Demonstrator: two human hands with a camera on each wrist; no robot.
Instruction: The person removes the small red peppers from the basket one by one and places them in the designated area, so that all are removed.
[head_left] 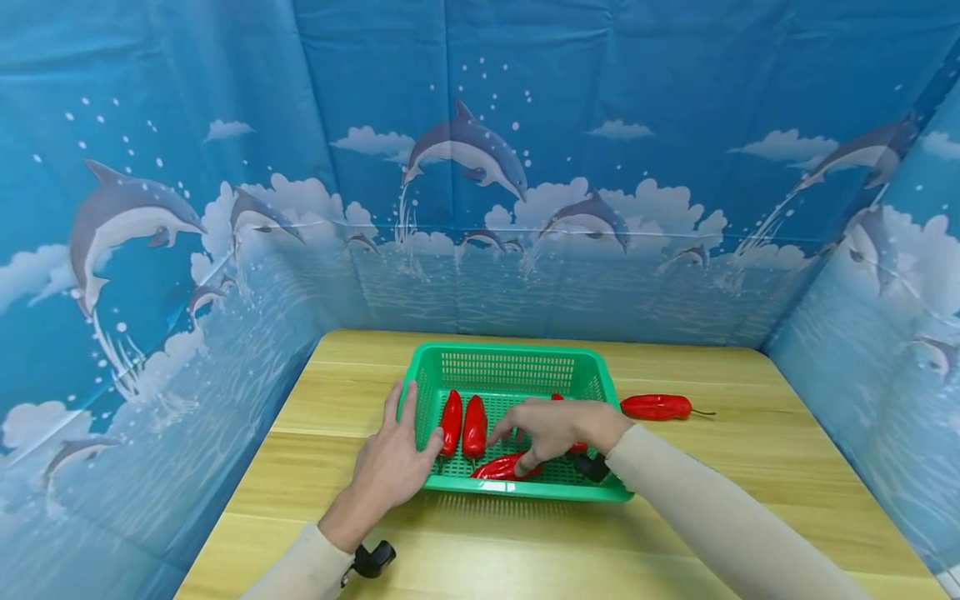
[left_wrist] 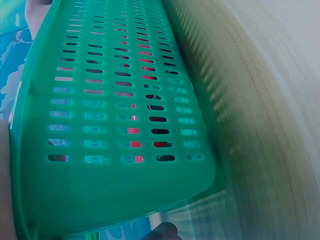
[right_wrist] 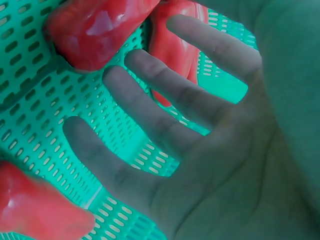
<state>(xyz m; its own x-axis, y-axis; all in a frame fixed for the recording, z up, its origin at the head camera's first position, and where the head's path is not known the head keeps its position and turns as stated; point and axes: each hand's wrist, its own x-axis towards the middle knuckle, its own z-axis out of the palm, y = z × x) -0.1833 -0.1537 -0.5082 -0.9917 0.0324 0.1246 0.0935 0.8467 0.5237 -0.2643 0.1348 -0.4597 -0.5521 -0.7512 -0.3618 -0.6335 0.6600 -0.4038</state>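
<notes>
A green slotted plastic basket (head_left: 517, 490) holds several glossy red chili peppers. My left hand (head_left: 393, 462) holds its left side near the front corner, thumb over the rim and fingers along the outside. Reaching into the basket, my right hand (head_left: 558, 425) is over a red pepper (head_left: 498, 468) that lies near the front wall. In the right wrist view its fingers (right_wrist: 170, 85) are spread and slightly bent, with peppers beyond them. Two peppers, a left one (head_left: 451, 421) and a right one (head_left: 475, 427), lie side by side at the left. My right hand partly hides red pieces at the right.
Another red pepper (head_left: 657, 407), with a thin dark stem, lies on the wooden table (head_left: 750, 467) right of the basket. A blue dolphin-print curtain (head_left: 480, 275) encloses the back and sides of the table. Black wrist cameras, such as one (head_left: 373, 559), sit at both wrists.
</notes>
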